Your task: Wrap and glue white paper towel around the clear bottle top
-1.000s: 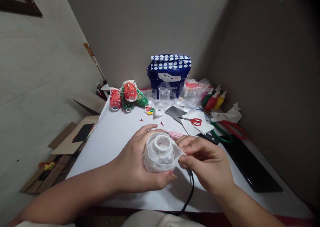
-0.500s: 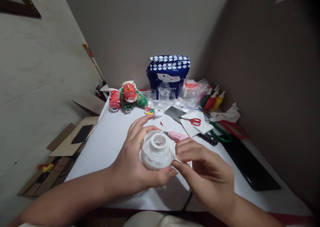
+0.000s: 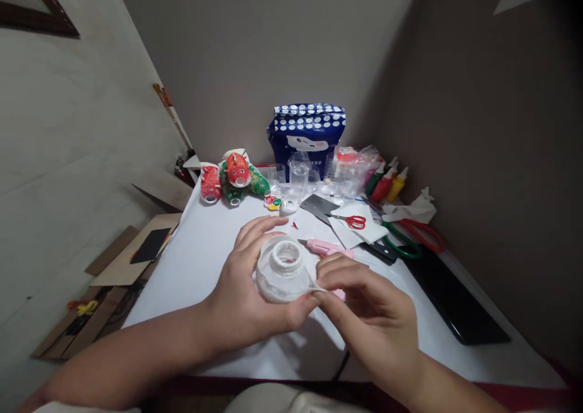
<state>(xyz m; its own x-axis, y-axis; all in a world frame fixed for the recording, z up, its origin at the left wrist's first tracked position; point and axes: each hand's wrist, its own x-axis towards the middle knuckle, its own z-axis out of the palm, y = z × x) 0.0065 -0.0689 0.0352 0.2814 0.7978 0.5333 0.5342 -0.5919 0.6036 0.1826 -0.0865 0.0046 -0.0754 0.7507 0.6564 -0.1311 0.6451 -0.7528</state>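
Observation:
A whitish, translucent bottle top [image 3: 283,282] with a threaded neck is held above the table, its round opening facing up toward me. My left hand [image 3: 248,285] is closed around it from the left, thumb across the near side. On the right side of the bottle top, my right hand [image 3: 364,303] pinches a thin white strip [image 3: 317,286] between thumb and forefinger. The strip runs from the bottle top's wall to those fingertips. Just beyond my hands lies a pink glue gun [image 3: 328,248], partly hidden by my right hand.
Red scissors [image 3: 356,221] lie on white paper beside a grey sheet [image 3: 319,206]. Painted red and green fish figures [image 3: 237,173] stand back left. Behind are clear plastic cups [image 3: 299,173], a blue bag [image 3: 307,139] and paint bottles [image 3: 382,185]. A black slab [image 3: 455,297] lies right.
My right hand has shifted slightly left, still pinching the strip. The bottle top has moved a little left with my left hand around it.

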